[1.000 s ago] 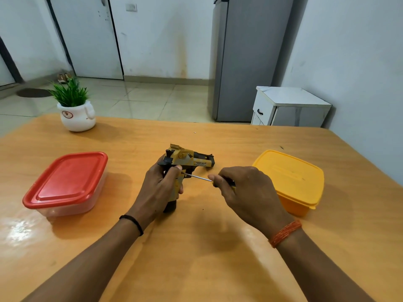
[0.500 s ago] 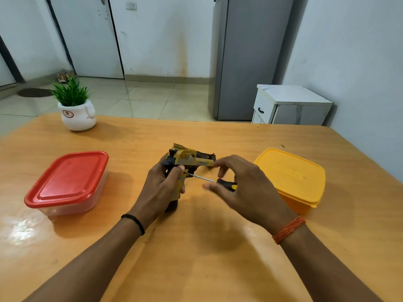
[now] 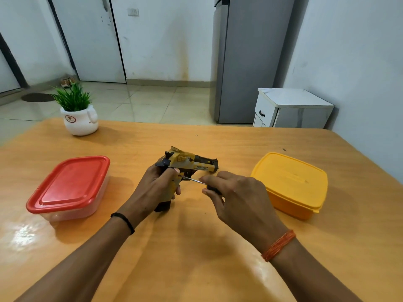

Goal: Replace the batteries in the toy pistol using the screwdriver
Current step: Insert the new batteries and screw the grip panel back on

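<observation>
Toy pistol (image 3: 187,165) stands butt-down mid-desk, left hand (image 3: 156,188) wrapped round its grip. Right hand (image 3: 237,197) pinches the screwdriver (image 3: 196,181) handle, tip on the grip's side, likely at the battery cover screw. Looks like the unscrewing step; cover not off yet. Next: keep the tip seated, turn, catch the screw. Red-lidded box (image 3: 69,188) toward the desk's (image 3: 196,269) left edge, yellow box (image 3: 290,184) toward the right.

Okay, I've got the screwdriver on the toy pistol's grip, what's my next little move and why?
Probably keep turning the screwdriver with your right hand while your left hand holds the toy pistol steady. The tip sits against the grip, whose base rests on the table, and no cover or batteries show yet, so the compartment looks closed.
</observation>
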